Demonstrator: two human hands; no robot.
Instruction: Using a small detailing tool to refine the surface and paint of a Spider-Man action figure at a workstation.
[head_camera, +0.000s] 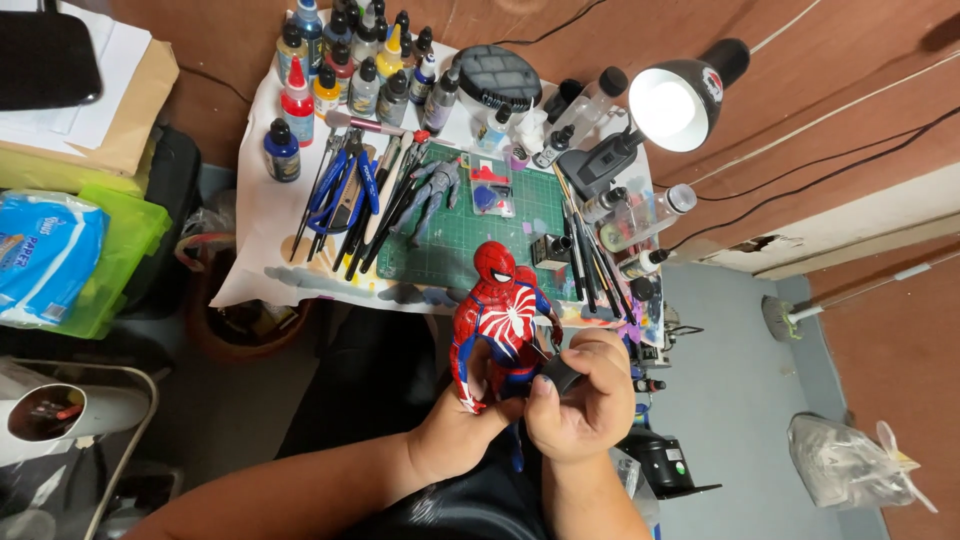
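The left hand (455, 435) is closed around the legs of a glossy red-and-blue plastic action figure with a white spider emblem (497, 320), holding it upright over the lap, just in front of the counter (260, 210). The right hand (590, 400) is curled shut on a small dark cylindrical tool (560, 375), whose tip touches the figure's side. Beyond lie a green gridded cutting mat (460, 235) with a matte grey jointed figure (432, 190), rows of small paint bottles (350, 70), slim brushes (590, 255) and a lit black desk lamp (680, 100).
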